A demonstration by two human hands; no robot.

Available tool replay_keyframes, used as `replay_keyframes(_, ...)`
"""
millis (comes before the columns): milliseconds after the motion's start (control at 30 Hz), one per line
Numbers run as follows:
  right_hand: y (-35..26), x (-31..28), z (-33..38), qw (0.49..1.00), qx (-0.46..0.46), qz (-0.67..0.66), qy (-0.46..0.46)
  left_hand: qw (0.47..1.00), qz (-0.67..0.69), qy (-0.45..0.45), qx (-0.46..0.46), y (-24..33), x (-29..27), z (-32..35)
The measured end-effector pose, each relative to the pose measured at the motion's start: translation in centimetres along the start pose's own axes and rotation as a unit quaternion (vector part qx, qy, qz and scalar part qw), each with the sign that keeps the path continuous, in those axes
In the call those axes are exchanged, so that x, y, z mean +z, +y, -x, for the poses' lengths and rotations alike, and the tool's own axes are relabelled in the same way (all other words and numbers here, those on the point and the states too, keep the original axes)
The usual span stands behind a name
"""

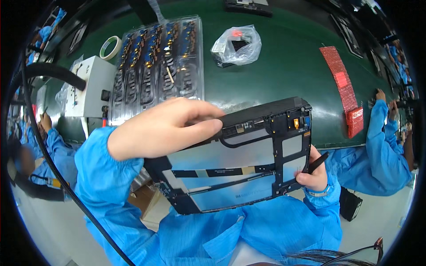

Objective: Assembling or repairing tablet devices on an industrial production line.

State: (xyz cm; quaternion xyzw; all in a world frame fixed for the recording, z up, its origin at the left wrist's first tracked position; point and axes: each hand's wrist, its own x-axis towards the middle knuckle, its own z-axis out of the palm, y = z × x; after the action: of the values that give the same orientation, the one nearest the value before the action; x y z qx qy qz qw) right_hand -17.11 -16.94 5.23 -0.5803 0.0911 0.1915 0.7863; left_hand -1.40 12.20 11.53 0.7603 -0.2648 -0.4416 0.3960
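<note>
An opened tablet housing (230,162), black-framed with shiny silver panels and small connectors along its edges, is held tilted above my lap. My left hand (171,126) reaches over its upper left edge, thumb on the rim and fingers curled behind, gripping it. At the lower right edge, my right hand (314,177) holds the housing with the thumb on the front. A black stick-like tool (318,162) juts from that same hand; its other end is hidden. A black flat edge shows along the top of the housing, behind the connectors.
Behind my left hand stands a clear tray (199,57) of small circuit parts. Left of it are a white box (88,84) with a thick black hose and a tape roll (110,47). A plastic bag (237,45) and red bubble wrap (339,80) lie on the green table. Co-workers sit both sides.
</note>
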Motion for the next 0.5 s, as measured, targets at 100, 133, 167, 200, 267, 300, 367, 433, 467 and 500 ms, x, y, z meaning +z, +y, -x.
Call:
replay_keyframes(100, 0.3, -0.7, 0.0, 1.0, 0.003, -0.008, -0.018, 0.991, 0.125, -0.033, -0.025, -0.9, 0.2, -0.3)
replay_keyframes(133, 0.5, -0.8, 0.1, 1.0, 0.002, -0.002, -0.027, 0.984, 0.175, -0.028, -0.013, -1.1, 0.4, -0.3)
replay_keyframes(167, 0.5, -0.9, 0.2, 1.0, 0.003, -0.004, -0.025, 0.984, 0.175, -0.03, -0.014, -1.0, 0.5, -0.4)
replay_keyframes(200, 0.4, -0.8, 0.3, 1.0, 0.008, -0.006, -0.02, 0.982, 0.183, -0.041, -0.027, -0.8, 0.6, -0.4)
replay_keyframes(267, 0.3, -0.9, 0.6, 1.0, 0.015, -0.006, -0.017, 0.979, 0.193, -0.049, -0.039, -0.6, 1.0, -0.3)
replay_keyframes(300, 0.3, -1.0, 0.7, 1.0, 0.014, 0.001, -0.019, 0.98, 0.192, -0.044, -0.034, -0.7, 1.3, -0.3)
replay_keyframes(367, 0.2, -1.1, 0.8, 1.0, 0.013, 0.008, -0.02, 0.98, 0.191, -0.04, -0.027, -0.8, 1.6, -0.3)
replay_keyframes(433, 0.0, -1.0, 0.9, 0.999, 0.022, 0.013, -0.02, 0.983, 0.174, -0.036, -0.048, -0.9, 1.8, -0.4)
replay_keyframes(467, -0.1, -0.9, 0.9, 0.999, 0.022, 0.013, -0.019, 0.983, 0.174, -0.036, -0.047, -0.9, 1.8, -0.4)
replay_keyframes(500, -0.3, -0.7, 0.8, 1.0, 0.028, 0.011, -0.011, 0.981, 0.186, -0.036, -0.046, -0.9, 1.9, -0.4)
